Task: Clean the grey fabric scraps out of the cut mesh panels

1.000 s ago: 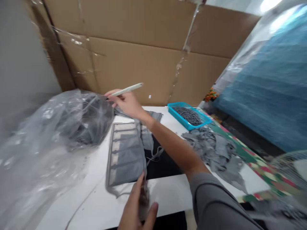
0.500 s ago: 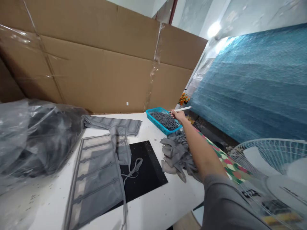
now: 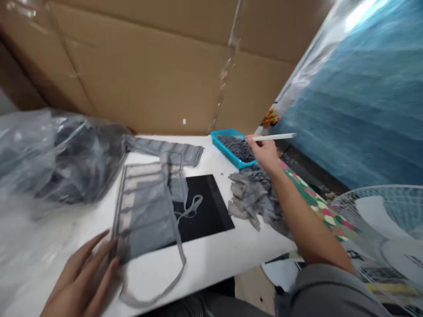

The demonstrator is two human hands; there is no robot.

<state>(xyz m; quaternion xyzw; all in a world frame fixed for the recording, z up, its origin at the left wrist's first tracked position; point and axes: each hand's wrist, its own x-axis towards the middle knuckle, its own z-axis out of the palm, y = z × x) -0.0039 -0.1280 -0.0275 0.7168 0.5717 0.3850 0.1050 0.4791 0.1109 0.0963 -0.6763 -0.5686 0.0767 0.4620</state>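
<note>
My right hand [image 3: 266, 152] is closed on a thin white stick [image 3: 276, 137], held over the near end of a blue tray [image 3: 222, 144] of small dark parts. Below my wrist lies a heap of grey fabric pieces [image 3: 254, 198]. My left hand [image 3: 84, 277] rests with fingers stretched flat on the near left corner of a grey fabric panel with pockets [image 3: 147, 207]. The panel lies on the white table [image 3: 218, 259], partly over a black mat [image 3: 205, 207]. A grey strap trails off its near edge.
A clear plastic bag of dark grey fabric [image 3: 56, 158] fills the table's left side. Cardboard sheets [image 3: 158, 70] wall the back. A blue plastic-wrapped block [image 3: 357, 101] stands at right, with a white fan [image 3: 383, 229] below it and a patterned cloth [image 3: 317, 207] along the table's right edge.
My left hand has come into view and settled on the panel's near corner. My right hand, still with the stick, stays by the blue tray. The view has tilted down and left.
</note>
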